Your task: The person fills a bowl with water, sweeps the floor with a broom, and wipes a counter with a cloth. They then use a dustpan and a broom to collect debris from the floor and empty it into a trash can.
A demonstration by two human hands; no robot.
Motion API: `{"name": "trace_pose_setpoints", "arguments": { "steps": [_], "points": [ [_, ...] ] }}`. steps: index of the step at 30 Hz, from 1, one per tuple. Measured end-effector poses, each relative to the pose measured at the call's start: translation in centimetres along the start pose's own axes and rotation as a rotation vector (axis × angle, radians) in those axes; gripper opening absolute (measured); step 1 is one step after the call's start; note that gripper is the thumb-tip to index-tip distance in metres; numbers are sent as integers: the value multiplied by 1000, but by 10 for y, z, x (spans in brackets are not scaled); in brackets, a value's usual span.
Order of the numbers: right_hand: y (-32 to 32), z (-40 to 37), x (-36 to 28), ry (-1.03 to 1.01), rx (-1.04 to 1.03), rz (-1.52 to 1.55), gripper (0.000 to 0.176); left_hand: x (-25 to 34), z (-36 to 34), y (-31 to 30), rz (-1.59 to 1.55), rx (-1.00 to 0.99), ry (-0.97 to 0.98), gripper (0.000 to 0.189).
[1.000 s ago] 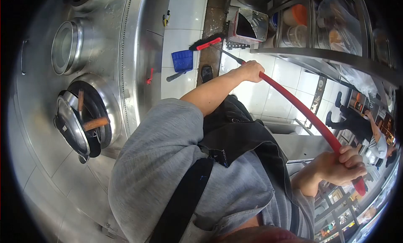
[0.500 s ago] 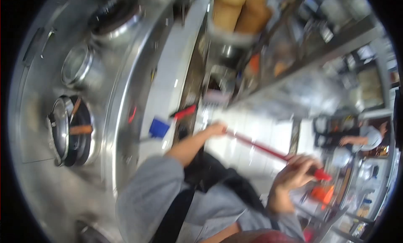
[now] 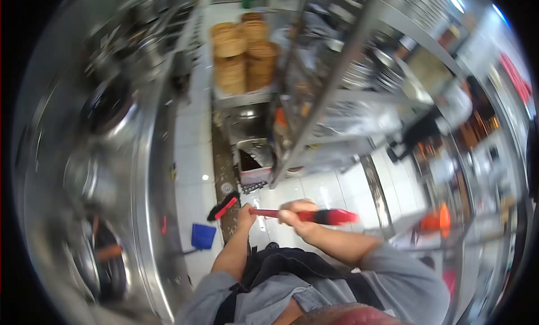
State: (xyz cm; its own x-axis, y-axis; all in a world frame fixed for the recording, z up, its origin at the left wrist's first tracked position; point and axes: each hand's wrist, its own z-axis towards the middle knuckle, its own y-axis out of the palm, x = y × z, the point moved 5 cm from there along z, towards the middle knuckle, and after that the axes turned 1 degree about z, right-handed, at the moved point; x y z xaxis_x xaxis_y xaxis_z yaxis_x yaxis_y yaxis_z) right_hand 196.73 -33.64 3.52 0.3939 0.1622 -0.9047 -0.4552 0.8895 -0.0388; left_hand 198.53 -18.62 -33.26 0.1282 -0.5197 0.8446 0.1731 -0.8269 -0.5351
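Both of my hands grip a red pole (image 3: 266, 213) with a black section near its top end. My left hand (image 3: 246, 217) is closed round the lower part, close to the brush. My right hand (image 3: 298, 216) wraps the pole higher up, below the black section. A red and black brush head (image 3: 224, 206) rests at the edge of a dirty floor channel (image 3: 229, 227), just beyond my left hand. On the floor beside it lies a blue dustpan (image 3: 203, 236).
A steel counter (image 3: 147, 213) with pots runs along the left. Stacked bamboo steamers (image 3: 230, 58) stand ahead, with a steel container (image 3: 252, 156) below them. Metal shelving (image 3: 337, 72) rises at the right. Another person (image 3: 426, 123) stands farther right.
My right hand has moved left along the pole, nearer my left hand. The pole now lies more level. The view has turned, bringing the steamers fully into sight.
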Motion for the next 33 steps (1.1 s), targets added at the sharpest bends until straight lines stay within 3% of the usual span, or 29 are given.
{"name": "trace_pose_setpoints", "arguments": {
  "steps": [4,9,11,13,16,19,22,28,30,32,33],
  "points": [
    [-2,9,6,95,158,68,36,-11,14,3,34,-131,-106,14],
    [-7,-9,-2,123,371,156,35,8,23,2,175,-283,76,15],
    [-10,-27,-13,221,606,77,32,21,16,-1,206,-344,152,17],
    [-8,-51,-16,188,804,83,30,26,8,1,225,-415,187,16],
    [3,-89,-26,89,924,174,30,20,-12,7,237,-500,260,14],
    [19,-129,-36,60,1048,60,29,13,-35,16,259,-646,309,13],
    [35,-166,-44,101,1113,63,25,8,-59,24,344,-802,407,15],
    [53,-214,-59,227,1182,-100,22,15,-85,28,559,-1053,399,28],
    [54,-233,-60,253,1203,-128,25,19,-99,25,538,-1039,472,30],
    [57,-251,-55,312,1323,-133,29,27,-104,19,571,-1232,367,26],
    [58,-251,-53,302,1282,-109,31,36,-103,6,538,-1150,348,25]
  ]
}}
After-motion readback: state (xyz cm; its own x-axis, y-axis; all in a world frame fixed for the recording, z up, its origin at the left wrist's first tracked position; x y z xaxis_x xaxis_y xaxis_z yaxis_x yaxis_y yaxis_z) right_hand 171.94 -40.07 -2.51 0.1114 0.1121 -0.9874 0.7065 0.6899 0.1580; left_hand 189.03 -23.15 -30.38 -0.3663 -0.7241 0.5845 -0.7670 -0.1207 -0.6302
